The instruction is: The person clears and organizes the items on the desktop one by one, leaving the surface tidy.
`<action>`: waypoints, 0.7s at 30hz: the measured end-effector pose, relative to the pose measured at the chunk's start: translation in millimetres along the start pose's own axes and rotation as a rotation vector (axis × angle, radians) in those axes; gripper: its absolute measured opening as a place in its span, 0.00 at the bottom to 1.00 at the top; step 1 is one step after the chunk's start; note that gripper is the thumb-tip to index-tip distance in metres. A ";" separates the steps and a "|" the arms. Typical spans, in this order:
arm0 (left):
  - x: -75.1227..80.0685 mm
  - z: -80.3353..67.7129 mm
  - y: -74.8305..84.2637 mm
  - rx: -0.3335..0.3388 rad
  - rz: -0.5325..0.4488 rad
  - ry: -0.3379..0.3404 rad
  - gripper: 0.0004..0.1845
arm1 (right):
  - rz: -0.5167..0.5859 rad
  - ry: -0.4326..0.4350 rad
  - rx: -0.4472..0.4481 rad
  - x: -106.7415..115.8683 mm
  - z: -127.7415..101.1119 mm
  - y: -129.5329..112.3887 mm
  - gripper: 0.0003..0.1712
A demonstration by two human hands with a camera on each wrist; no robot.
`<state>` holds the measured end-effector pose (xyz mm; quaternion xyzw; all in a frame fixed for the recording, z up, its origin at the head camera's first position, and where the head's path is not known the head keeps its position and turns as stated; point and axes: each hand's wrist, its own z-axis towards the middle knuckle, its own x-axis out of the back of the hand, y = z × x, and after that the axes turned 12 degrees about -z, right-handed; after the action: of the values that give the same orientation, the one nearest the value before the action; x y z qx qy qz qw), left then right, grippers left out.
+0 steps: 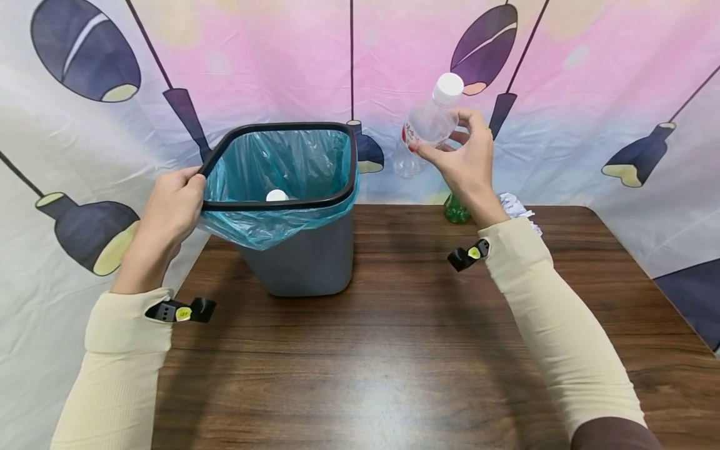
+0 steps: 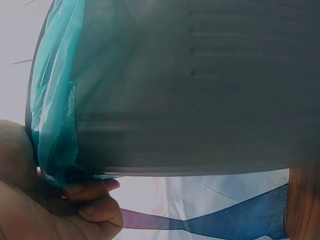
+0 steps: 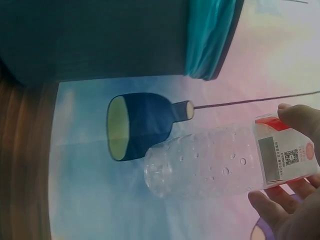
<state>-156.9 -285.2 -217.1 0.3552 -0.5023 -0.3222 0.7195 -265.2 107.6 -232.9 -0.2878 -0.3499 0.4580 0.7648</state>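
right hand point(image 1: 464, 156) clamped on a clear plastic bottle with white cap and red-and-white label point(image 1: 429, 125), thumb and fingers around the label, partly covering it. bottle is in the air, right of the bin, tilted, cap up. left hand point(image 1: 174, 201) clamped on the black rim point(image 1: 281, 205) of the grey plastic bin point(image 1: 306, 262), left side; exact fingertip contact hard to make out under the blue-green plastic liner point(image 1: 270, 228). inside bin: round white thing point(image 1: 277, 195), lower part hidden by rim. right of bin: green plastic bottle point(image 1: 455, 210) and crumpled white paper point(image 1: 514, 206), both partly hidden by right arm.
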 end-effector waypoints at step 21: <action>-0.5 -0.3 0.4 0.000 0.002 0.004 0.30 | 0.161 0.058 0.112 -2.2 6.1 -37.0 0.39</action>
<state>-156.7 -284.5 -217.1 0.3553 -0.5010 -0.3209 0.7210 -252.3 91.0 -201.7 -0.2850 -0.2770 0.5283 0.7503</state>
